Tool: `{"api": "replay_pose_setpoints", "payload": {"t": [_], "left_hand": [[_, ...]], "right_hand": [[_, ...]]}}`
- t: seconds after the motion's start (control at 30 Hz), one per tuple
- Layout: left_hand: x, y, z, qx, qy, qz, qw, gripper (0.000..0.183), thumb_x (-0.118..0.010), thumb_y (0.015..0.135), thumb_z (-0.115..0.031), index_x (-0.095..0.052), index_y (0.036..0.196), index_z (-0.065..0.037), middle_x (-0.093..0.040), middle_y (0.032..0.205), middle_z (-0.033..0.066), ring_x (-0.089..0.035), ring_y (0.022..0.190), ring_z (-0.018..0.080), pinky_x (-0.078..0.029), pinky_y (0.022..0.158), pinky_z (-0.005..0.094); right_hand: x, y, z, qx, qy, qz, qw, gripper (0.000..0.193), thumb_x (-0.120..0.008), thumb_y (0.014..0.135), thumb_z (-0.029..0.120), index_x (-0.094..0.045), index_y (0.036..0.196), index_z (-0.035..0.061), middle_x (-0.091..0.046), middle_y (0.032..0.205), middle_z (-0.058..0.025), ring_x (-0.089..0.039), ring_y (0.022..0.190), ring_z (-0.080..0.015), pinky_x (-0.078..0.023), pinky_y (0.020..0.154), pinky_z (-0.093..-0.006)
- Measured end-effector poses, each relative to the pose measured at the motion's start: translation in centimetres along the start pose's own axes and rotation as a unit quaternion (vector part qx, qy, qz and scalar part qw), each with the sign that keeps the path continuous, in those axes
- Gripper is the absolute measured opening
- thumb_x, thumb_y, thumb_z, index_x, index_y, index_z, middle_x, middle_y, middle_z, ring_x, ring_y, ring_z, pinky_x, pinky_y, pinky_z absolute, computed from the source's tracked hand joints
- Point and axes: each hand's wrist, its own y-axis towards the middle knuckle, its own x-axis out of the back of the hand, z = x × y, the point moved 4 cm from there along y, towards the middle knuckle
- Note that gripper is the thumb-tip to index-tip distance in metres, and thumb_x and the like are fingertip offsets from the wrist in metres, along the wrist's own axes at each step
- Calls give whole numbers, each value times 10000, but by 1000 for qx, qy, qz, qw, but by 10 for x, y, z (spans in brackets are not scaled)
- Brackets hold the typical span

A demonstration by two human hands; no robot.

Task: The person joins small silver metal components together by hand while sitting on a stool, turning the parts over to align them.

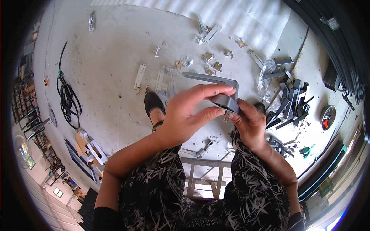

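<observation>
A grey bent metal bar (210, 78), shaped like a lever handle, is held up in front of me between both hands. My left hand (185, 115) pinches it from the left, with the fingers over the top and the thumb at the lower end. On the other side, my right hand (252, 125) closes its thumb and fingers on the same end. A small metal tip (226, 116) shows beneath the bar between my two thumbs; its kind cannot be made out. The long arm of the bar points left, and my fingers hide part of the bend.
Silver brackets (140, 77) and other small metal parts lie scattered on the pale floor. Dark grey bars (295, 96) are heaped at the right, near a round bowl (327, 122). A coiled black cable (68, 102) lies left, above cardboard boxes (90, 148). A slatted frame (192, 175) stands between my legs.
</observation>
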Motion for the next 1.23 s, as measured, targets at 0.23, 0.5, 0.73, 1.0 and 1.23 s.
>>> {"api": "replay_pose_setpoints", "payload": {"t": [0.23, 0.5, 0.73, 1.0, 1.23], "left_hand": [[-6, 1, -22, -89, 173, 8, 981, 380, -661, 828, -42, -580, 1196, 4, -634, 1190, 112, -602, 1037, 215, -472, 886, 323], [-6, -1, -22, -153, 206, -13, 966, 387, -709, 782, -103, -615, 1148, -18, -675, 1100, 77, -626, 961, 228, -507, 813, 327], [-4, -1, -26, -189, 271, -67, 942, 286, -702, 784, -77, -626, 1051, -9, -648, 895, 102, -588, 769, 226, -463, 677, 323], [5, 1, 16, 103, 45, -111, 987, 233, -577, 926, -94, -586, 1124, 27, -626, 971, 38, -570, 886, 88, -474, 787, 240], [1, -10, 51, 209, -33, -68, 975, 315, -526, 967, -223, -592, 1186, -5, -639, 1078, 96, -605, 957, 160, -489, 859, 300]], "right_hand": [[6, -1, 6, 52, -27, -14, 998, 342, -716, 791, 18, -609, 1113, -28, -675, 911, -174, -685, 760, -238, -542, 649, -305], [7, 3, 17, 114, -76, -32, 990, 367, -740, 749, 31, -623, 1091, -33, -679, 838, -163, -685, 691, -260, -545, 609, -312], [2, 2, 24, 93, -98, -9, 991, 306, -763, 755, 121, -628, 981, -33, -657, 737, -147, -656, 602, -250, -505, 509, -305], [-7, 0, 13, -123, 64, 102, 985, 229, -607, 919, 134, -595, 1004, -78, -668, 752, -86, -638, 583, -119, -506, 516, -237], [53, -10, -7, -146, 12, -19, 989, 165, -619, 913, 140, -642, 1020, 17, -657, 694, -59, -647, 574, -152, -502, 523, -266]]}}
